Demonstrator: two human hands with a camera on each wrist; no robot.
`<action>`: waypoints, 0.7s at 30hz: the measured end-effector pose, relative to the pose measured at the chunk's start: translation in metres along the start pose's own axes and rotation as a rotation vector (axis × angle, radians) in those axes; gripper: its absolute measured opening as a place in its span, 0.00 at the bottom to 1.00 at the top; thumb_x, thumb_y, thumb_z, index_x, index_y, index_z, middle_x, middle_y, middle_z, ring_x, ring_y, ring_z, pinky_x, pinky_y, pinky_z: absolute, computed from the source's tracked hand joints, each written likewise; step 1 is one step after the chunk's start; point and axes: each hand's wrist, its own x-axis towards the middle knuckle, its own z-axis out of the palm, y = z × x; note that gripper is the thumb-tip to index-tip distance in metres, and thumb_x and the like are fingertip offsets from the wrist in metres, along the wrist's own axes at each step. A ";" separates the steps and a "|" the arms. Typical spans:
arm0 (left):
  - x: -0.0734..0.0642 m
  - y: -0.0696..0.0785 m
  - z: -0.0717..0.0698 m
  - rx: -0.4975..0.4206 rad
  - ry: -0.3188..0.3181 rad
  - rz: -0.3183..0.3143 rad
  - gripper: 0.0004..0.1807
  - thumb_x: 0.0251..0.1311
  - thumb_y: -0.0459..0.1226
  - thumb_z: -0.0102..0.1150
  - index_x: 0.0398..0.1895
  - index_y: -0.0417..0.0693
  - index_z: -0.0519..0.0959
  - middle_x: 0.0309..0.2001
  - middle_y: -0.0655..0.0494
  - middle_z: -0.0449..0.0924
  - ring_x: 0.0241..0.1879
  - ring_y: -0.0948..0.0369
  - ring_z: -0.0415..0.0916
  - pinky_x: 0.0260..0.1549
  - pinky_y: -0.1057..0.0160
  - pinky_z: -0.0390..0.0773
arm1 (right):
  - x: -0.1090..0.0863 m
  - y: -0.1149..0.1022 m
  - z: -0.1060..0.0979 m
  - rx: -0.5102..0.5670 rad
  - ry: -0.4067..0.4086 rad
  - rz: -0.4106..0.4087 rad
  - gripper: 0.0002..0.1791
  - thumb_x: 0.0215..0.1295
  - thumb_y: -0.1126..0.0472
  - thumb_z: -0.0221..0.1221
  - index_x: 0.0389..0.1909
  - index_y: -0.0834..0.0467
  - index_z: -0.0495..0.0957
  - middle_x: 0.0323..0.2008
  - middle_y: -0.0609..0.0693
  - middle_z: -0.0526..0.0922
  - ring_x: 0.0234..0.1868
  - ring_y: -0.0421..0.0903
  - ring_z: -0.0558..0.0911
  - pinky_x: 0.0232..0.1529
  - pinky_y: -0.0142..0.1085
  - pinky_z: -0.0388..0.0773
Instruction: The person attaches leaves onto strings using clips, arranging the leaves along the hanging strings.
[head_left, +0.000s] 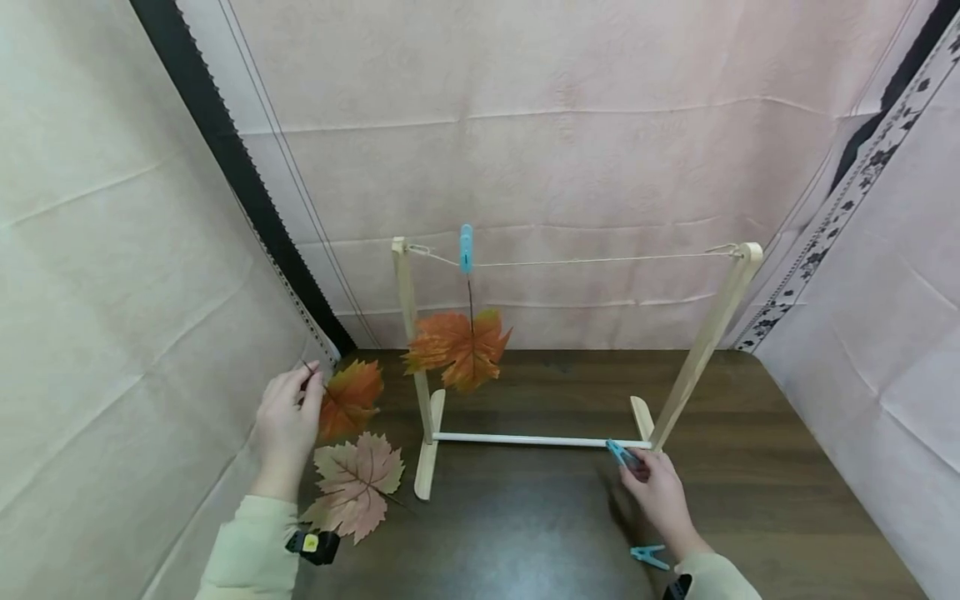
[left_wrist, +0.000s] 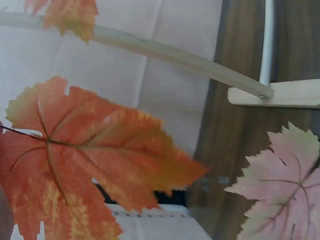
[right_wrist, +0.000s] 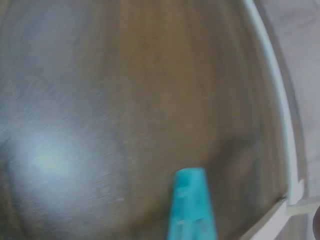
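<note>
My left hand pinches the dark stem of an orange maple leaf, held up left of the wooden frame; in the left wrist view this leaf fills much of the picture. In my right hand is a blue clothespin, gripped near the foot of the frame's right post; its end shows in the right wrist view. Another orange leaf hangs by its stem from a blue clothespin on the string. A pinkish leaf lies on the table below my left hand.
The wooden frame has a left post, a right post and a white bottom rod. Another blue clothespin lies on the dark table beside my right wrist. Pale cloth walls surround the table's back and sides.
</note>
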 end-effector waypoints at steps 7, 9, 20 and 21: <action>0.003 0.018 -0.004 -0.055 0.051 0.023 0.11 0.54 0.39 0.56 0.38 0.46 0.80 0.35 0.55 0.78 0.34 0.61 0.72 0.32 0.81 0.64 | 0.019 -0.026 -0.024 0.058 0.089 -0.078 0.18 0.48 0.65 0.62 0.43 0.64 0.75 0.35 0.54 0.70 0.32 0.46 0.76 0.31 0.27 0.73; 0.004 0.021 -0.004 -0.061 0.026 0.019 0.11 0.53 0.41 0.57 0.36 0.46 0.80 0.34 0.56 0.78 0.34 0.63 0.72 0.32 0.82 0.63 | 0.024 -0.033 -0.030 0.076 0.124 -0.093 0.18 0.48 0.65 0.62 0.43 0.64 0.75 0.35 0.53 0.70 0.31 0.45 0.76 0.31 0.24 0.72; 0.008 0.039 -0.009 -0.118 -0.060 0.117 0.05 0.52 0.38 0.58 0.28 0.46 0.81 0.31 0.57 0.78 0.33 0.65 0.72 0.33 0.84 0.63 | 0.044 -0.062 -0.058 0.146 0.151 -0.057 0.23 0.52 0.61 0.60 0.51 0.61 0.70 0.39 0.50 0.72 0.35 0.38 0.74 0.34 0.21 0.70; 0.009 0.041 -0.009 -0.118 -0.081 0.125 0.06 0.53 0.38 0.57 0.28 0.47 0.81 0.31 0.57 0.79 0.33 0.65 0.72 0.34 0.83 0.63 | 0.046 -0.063 -0.060 0.148 0.145 -0.051 0.24 0.53 0.60 0.60 0.52 0.60 0.70 0.39 0.49 0.73 0.35 0.37 0.74 0.34 0.21 0.70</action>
